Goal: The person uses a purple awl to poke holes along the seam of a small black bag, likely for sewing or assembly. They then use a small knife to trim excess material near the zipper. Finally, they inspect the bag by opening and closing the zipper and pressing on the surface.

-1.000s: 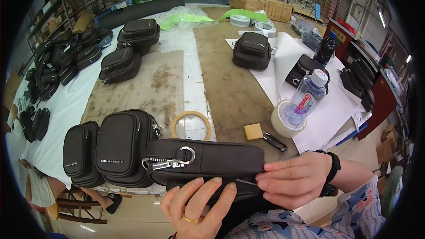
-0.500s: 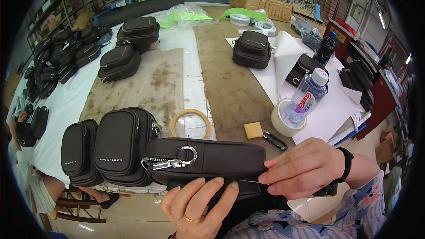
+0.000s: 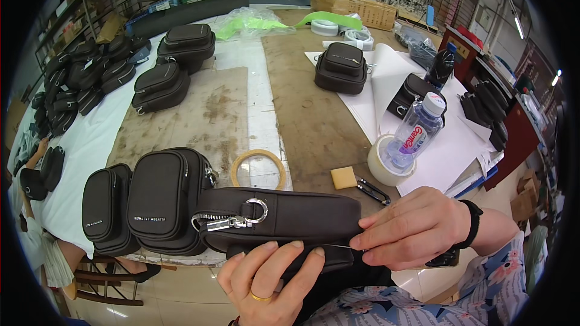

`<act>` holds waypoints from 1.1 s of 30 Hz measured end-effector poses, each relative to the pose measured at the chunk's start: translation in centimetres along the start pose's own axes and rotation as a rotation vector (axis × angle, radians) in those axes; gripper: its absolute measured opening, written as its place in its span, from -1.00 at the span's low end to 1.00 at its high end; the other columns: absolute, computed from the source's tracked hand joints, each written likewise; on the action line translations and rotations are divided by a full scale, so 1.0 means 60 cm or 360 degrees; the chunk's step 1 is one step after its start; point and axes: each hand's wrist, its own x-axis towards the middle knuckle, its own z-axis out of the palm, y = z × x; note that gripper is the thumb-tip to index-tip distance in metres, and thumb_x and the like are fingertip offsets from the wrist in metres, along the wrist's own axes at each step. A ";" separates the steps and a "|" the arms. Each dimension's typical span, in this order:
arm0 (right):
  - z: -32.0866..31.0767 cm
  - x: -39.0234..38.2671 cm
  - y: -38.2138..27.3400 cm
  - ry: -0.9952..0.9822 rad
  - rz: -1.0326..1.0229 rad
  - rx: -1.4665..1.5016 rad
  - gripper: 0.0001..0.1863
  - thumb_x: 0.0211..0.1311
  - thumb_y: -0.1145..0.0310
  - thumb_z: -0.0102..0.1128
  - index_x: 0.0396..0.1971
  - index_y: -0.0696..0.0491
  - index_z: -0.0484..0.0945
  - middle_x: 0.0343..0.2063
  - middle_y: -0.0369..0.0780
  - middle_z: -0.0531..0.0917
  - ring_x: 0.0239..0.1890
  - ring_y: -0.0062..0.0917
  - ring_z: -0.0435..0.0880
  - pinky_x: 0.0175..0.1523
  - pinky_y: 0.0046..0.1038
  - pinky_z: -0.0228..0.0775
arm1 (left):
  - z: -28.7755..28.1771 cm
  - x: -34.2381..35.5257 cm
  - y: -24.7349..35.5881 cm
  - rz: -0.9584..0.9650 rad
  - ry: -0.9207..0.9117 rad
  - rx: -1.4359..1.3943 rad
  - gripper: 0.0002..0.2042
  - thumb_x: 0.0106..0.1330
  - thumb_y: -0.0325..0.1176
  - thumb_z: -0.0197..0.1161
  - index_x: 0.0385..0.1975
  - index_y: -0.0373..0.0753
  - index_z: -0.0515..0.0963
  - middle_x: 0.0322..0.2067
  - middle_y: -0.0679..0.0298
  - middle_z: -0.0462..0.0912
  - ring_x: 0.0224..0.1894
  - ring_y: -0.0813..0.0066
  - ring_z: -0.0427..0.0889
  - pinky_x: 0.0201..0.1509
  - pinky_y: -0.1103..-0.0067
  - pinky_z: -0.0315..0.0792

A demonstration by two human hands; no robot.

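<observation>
A dark brown zippered bag lies on its side at the table's near edge, its metal ring and zip pull facing up. My left hand, a ring on one finger, is closed on the bag's near side, fingertips pressing along the seam by the lower pocket. Pinched between the fingers of my right hand is a thin, needle-like metal rod. The rod lies along the seam and points toward my left fingertips. Whether its tip enters the seam cannot be made out.
Two similar bags stand left of my work. Beyond lie a tape ring, a yellow block and thread snips. A clear bottle sits in a white roll. Another person's arm reaches in among piled bags.
The surroundings have shifted very slightly left in view. My hands, the bag and the rod keep nearly the same pose. At far left, the other person's hand has moved a little up and right.
</observation>
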 end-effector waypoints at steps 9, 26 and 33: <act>0.008 -0.008 0.003 -0.0114 -0.0324 -0.0427 -0.88 0.29 0.50 0.21 -0.22 0.10 0.69 -0.09 -0.13 0.71 -0.13 -0.43 0.75 0.10 -0.41 0.66 | -0.001 0.001 -0.004 0.0015 -0.0039 0.0052 -0.70 0.04 -0.36 0.42 -0.19 0.11 0.74 -0.05 0.45 0.62 0.05 0.36 0.53 0.16 0.38 0.31; 0.018 -0.024 0.035 0.0080 -0.0368 -0.0201 -0.87 0.28 0.53 0.21 -0.23 0.15 0.69 -0.09 -0.07 0.71 -0.12 -0.37 0.75 0.09 -0.34 0.68 | 0.002 0.005 -0.010 0.0036 -0.0044 0.0068 -0.70 0.06 -0.31 0.46 -0.16 0.08 0.73 -0.03 0.41 0.61 0.05 0.31 0.54 0.14 0.34 0.34; 0.011 -0.015 0.037 0.0186 -0.0192 0.0029 -0.90 0.26 0.47 0.32 -0.28 0.17 0.71 -0.18 -0.07 0.75 -0.23 -0.33 0.79 -0.01 -0.34 0.72 | 0.003 0.012 -0.015 0.0038 -0.0053 0.0022 -0.70 0.06 -0.30 0.46 -0.15 0.06 0.73 -0.02 0.36 0.60 0.05 0.26 0.55 0.13 0.33 0.33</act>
